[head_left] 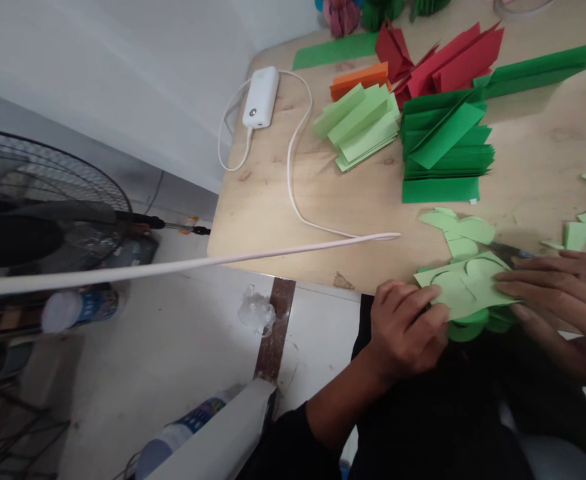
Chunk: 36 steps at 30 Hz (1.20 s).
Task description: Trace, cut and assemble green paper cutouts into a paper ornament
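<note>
My left hand [413, 328] is closed on the left edge of a light green paper sheet [455, 303] with curved, petal-like cut lines. It is held at the table's front edge, over my lap. My right hand [567, 293] has its fingers stretched out, with the fingertips touching the sheet's right side. Beneath the sheet, rounded darker green paper pieces [467, 329] stick out. Light green rounded cutouts [467, 230] lie just behind it on the table. A dark, narrow blade-like tool [510, 251] lies by my right fingers, its rest hidden.
Folded papers in dark green [443, 143], light green [365, 123], red [453, 63] and orange [357, 81] lie on the wooden table [257, 213]. A white power bank [261, 97] has a white cable [293, 250] crossing the front edge. A fan [37, 200] stands left. Paper scraps [585, 233] lie right.
</note>
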Each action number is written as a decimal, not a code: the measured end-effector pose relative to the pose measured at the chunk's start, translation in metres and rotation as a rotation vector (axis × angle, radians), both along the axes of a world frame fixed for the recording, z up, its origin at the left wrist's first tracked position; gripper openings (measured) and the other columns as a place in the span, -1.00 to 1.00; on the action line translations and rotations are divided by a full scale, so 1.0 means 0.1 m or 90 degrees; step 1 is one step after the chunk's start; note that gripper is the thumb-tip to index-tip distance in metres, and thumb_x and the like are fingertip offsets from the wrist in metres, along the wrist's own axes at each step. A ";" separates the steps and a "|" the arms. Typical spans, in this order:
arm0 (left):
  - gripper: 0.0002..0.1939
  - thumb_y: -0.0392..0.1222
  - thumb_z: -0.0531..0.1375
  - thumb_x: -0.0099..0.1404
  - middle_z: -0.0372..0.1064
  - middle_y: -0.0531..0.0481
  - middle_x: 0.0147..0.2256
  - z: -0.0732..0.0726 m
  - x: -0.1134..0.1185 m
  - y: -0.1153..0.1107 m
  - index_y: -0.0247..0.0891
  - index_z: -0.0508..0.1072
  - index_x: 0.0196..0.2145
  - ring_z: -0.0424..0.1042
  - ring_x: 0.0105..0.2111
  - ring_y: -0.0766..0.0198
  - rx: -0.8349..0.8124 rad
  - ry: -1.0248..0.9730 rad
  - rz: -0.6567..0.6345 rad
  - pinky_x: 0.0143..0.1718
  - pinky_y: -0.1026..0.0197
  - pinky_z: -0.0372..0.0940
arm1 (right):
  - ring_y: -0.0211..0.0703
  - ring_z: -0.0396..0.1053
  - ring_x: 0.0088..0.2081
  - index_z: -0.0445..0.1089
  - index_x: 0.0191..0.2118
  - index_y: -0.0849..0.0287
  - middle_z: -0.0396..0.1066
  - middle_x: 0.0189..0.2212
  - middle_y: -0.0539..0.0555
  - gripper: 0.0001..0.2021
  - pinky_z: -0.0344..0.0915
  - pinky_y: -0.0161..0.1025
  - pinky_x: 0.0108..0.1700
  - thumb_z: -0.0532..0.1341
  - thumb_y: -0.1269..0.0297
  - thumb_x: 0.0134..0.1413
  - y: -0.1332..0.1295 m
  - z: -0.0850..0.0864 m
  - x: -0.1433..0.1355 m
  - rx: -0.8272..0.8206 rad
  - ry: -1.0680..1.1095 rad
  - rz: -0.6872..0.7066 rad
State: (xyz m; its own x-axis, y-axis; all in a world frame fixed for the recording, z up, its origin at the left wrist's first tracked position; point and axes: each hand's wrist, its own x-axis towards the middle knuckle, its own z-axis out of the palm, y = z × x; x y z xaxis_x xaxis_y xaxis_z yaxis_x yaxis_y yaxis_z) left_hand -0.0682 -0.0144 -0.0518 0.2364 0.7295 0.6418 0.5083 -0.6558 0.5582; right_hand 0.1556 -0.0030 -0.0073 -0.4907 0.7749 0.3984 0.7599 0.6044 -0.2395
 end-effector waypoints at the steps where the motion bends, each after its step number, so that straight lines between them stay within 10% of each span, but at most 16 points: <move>1: -0.85 -0.28 0.09 0.16 0.48 -0.08 -0.19 0.00 0.00 0.01 -0.27 0.38 -0.28 0.40 -0.30 0.28 0.007 -0.006 -0.001 -0.20 0.13 0.24 | -0.02 0.41 -0.19 0.41 -0.20 0.06 0.51 -0.31 0.05 -0.78 0.24 0.05 -0.02 0.23 0.38 -0.03 0.00 0.00 0.00 -0.001 0.002 -0.002; 22: -0.86 -0.29 0.09 0.26 0.49 -0.11 -0.19 0.12 -0.25 0.38 -0.26 0.37 -0.21 0.44 -0.23 0.25 0.094 0.059 0.038 -0.12 0.11 0.26 | 0.03 0.43 -0.22 0.38 -0.19 0.15 0.53 -0.32 0.16 -0.70 0.27 0.14 -0.05 0.29 0.50 -0.12 0.29 0.09 -0.24 0.110 0.004 0.020; 36: -0.88 -0.26 0.14 0.23 0.49 -0.08 -0.19 0.03 -0.27 0.25 -0.26 0.40 -0.24 0.44 -0.21 0.24 0.016 0.005 0.059 -0.15 0.13 0.31 | -0.09 0.42 -0.12 0.41 -0.24 -0.05 0.53 -0.28 -0.03 -0.75 0.20 0.08 0.08 0.28 0.43 -0.07 0.10 -0.04 -0.33 -0.054 0.115 -0.092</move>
State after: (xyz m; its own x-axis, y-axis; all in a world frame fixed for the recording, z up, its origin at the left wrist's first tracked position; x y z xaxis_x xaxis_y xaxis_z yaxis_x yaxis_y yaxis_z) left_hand -0.0948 0.0108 -0.0492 0.1734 0.7320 0.6588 0.5712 -0.6197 0.5382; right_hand 0.1230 0.0068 -0.0116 -0.2990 0.8664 0.3998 0.7771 0.4643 -0.4249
